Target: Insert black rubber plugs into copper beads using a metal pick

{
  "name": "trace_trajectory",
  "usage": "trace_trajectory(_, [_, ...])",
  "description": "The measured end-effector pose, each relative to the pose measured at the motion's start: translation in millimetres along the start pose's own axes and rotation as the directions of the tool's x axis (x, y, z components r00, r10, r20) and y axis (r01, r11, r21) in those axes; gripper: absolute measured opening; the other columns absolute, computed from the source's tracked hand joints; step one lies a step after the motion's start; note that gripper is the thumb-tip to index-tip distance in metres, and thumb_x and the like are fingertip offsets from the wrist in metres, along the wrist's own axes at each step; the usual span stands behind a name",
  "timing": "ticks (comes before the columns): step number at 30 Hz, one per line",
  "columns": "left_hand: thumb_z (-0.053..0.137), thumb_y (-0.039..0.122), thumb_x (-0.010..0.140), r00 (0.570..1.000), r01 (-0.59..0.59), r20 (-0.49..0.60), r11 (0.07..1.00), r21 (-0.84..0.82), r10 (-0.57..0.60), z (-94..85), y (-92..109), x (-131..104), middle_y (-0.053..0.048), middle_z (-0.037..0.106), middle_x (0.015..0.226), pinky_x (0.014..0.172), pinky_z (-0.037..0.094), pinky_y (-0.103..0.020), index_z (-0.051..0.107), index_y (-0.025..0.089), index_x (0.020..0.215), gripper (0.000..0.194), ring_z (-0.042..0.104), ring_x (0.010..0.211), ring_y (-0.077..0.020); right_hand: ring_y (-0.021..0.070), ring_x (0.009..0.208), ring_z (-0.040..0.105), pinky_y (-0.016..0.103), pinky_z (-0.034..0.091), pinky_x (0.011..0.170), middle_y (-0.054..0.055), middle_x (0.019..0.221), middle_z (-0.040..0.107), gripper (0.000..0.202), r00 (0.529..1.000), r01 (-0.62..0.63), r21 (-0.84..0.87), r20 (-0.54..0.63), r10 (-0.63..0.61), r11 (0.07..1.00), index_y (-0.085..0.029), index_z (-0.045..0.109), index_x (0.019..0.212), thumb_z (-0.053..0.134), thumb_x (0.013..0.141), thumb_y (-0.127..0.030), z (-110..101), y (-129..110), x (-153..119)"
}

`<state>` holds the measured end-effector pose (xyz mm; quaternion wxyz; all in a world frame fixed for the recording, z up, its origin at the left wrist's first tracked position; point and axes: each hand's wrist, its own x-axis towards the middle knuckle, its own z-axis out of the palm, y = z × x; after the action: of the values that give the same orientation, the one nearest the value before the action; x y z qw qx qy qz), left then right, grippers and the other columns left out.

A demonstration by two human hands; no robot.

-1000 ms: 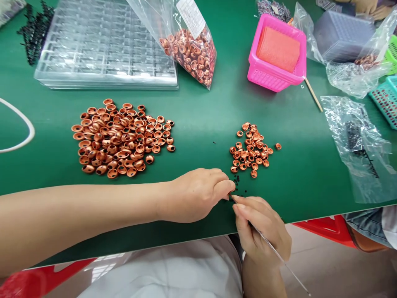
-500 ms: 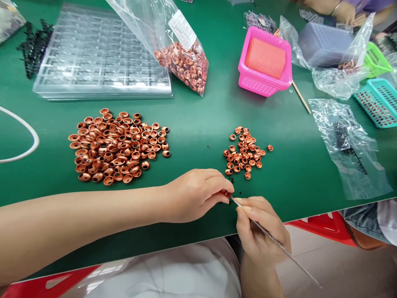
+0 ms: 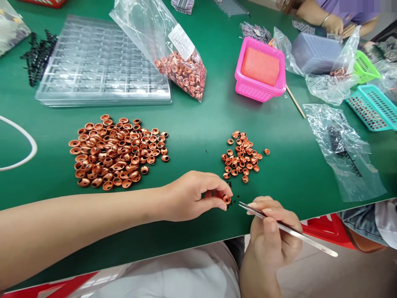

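Note:
My left hand (image 3: 195, 196) pinches one copper-coloured ring-like piece (image 3: 226, 199) between thumb and fingers, just over the table. Metal tweezers (image 3: 297, 235) are held in my right hand (image 3: 274, 231), their tips pointing left, a short way from the piece and apart from it. Tiny black bits (image 3: 235, 201) lie on the green table around the held piece. Beyond my hands is a small pile of copper-coloured pieces (image 3: 245, 153). A much larger pile of the same pieces (image 3: 114, 149) lies to the left, beyond my left forearm.
Clear plastic trays (image 3: 105, 66) and a bag of copper pieces (image 3: 186, 72) lie at the back left. A pink basket (image 3: 260, 92) holds an orange-red block. At right are a plastic bag (image 3: 344, 153), a stick (image 3: 295, 101), a turquoise basket (image 3: 369, 108) and another person's hands (image 3: 336, 27).
My right hand has drawn the tweezers back to the right, away from the piece, and their tips now show. The piece in my left hand is more exposed. The view has shifted slightly.

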<state>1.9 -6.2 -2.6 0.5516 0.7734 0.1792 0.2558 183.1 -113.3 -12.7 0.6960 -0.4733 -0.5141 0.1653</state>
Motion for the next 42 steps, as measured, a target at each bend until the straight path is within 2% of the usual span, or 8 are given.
trace_trajectory(6, [0.061,0.015,0.095,0.994,-0.106,-0.006,0.984,0.142,0.108,0.2,4,-1,-0.001,0.071,0.085,0.069,0.047,-0.018,0.065,0.017,0.098,0.006,0.061,0.073,-0.0102,0.0212,0.072,0.063,0.042,0.053,0.065,0.005,0.079,0.064,0.028,0.998,0.021,-0.093,0.059,-0.016,0.995,-0.023,0.061,0.097,0.034,0.102,-0.026,-1,-5,5])
trace_trajectory(11, [0.058,0.016,0.098,0.988,-0.156,0.028,0.966,0.204,0.154,-2.3,9,-1,-0.004,0.072,0.088,0.073,0.050,-0.021,0.063,0.016,0.099,0.006,0.063,0.078,-0.0127,0.0196,0.075,0.063,0.039,0.054,0.064,0.005,0.087,0.063,0.025,0.972,0.111,-0.283,0.230,-0.045,0.953,-0.024,0.062,0.113,0.041,0.100,-0.020,-11,-19,6])
trace_trajectory(14, [0.058,0.017,0.098,0.983,-0.184,0.049,0.958,0.219,0.178,-2.4,10,-2,-0.005,0.072,0.088,0.072,0.051,-0.022,0.063,0.015,0.100,0.005,0.063,0.078,-0.0136,0.0156,0.074,0.060,0.032,0.052,0.062,0.004,0.087,0.063,0.028,0.864,0.262,-0.391,0.503,-0.034,0.882,-0.023,0.063,0.116,0.056,0.093,-0.011,-18,-24,8])
trace_trajectory(16, [0.058,0.017,0.098,0.978,-0.209,0.060,0.951,0.229,0.200,-1.6,10,-4,-0.006,0.072,0.088,0.071,0.051,-0.024,0.063,0.014,0.101,0.006,0.063,0.077,-0.0144,0.0143,0.076,0.059,0.030,0.052,0.064,0.004,0.089,0.065,0.034,0.788,0.375,-0.387,0.612,-0.070,0.842,-0.020,0.063,0.118,0.063,0.088,-0.004,-21,-22,9])
trace_trajectory(23, [0.056,0.016,0.099,0.955,-0.295,0.098,0.912,0.285,0.279,2.2,13,-9,-0.008,0.071,0.084,0.067,0.051,-0.026,0.063,0.011,0.101,0.009,0.061,0.073,-0.0162,0.0182,0.087,0.059,0.035,0.053,0.072,0.009,0.099,0.070,0.034,0.620,0.524,-0.315,0.778,-0.101,0.792,-0.012,0.064,0.124,0.058,0.091,-0.006,-33,-12,7])
trace_trajectory(27, [0.053,0.016,0.100,0.948,-0.319,0.111,0.902,0.292,0.299,3.4,13,-12,-0.008,0.071,0.085,0.067,0.052,-0.027,0.062,0.011,0.102,0.011,0.062,0.074,-0.0169,0.0192,0.087,0.060,0.036,0.053,0.071,0.009,0.100,0.071,0.038,0.554,0.588,-0.270,0.821,-0.137,0.762,-0.010,0.061,0.129,0.054,0.092,-0.006,-37,-13,6])
trace_trajectory(33, [0.050,0.015,0.101,0.951,-0.309,0.104,0.901,0.305,0.291,6.0,15,-14,-0.007,0.070,0.081,0.064,0.051,-0.026,0.061,0.012,0.099,0.012,0.063,0.072,-0.0161,0.0191,0.085,0.063,0.034,0.052,0.066,0.009,0.098,0.071,0.042,0.533,0.615,-0.250,0.831,-0.160,0.748,-0.010,0.060,0.130,0.059,0.089,-0.005,-36,-14,6])
trace_trajectory(42, [0.052,0.011,0.098,0.962,-0.271,0.084,0.937,0.220,0.259,8.2,18,-15,-0.006,0.070,0.081,0.066,0.052,-0.025,0.062,0.012,0.099,0.009,0.063,0.072,-0.0156,0.0180,0.082,0.062,0.033,0.050,0.064,0.009,0.099,0.071,0.043,0.506,0.517,-0.194,0.855,-0.114,0.834,-0.010,0.057,0.133,0.052,0.091,-0.003,-34,-20,13])
